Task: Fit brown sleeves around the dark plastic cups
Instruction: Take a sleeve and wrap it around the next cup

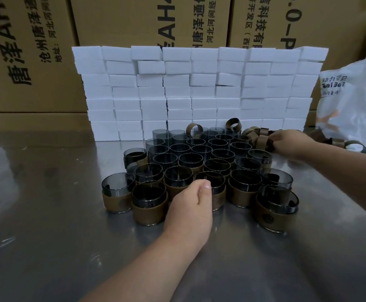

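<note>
cups (197,162) before foam blocks (199,88), loose sleeves (258,136) right

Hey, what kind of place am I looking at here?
Probably a small factory or warehouse packing bench: printed cardboard cartons stacked behind, a wall of white blocks, and dozens of dark cups on a steel table.

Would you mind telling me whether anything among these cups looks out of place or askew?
Yes: one loose brown sleeve and another perch on the cup rims at the back, around no cup. At the cluster's left edge, a half-wrapped sleeve hangs open, its flap sticking out.
</note>
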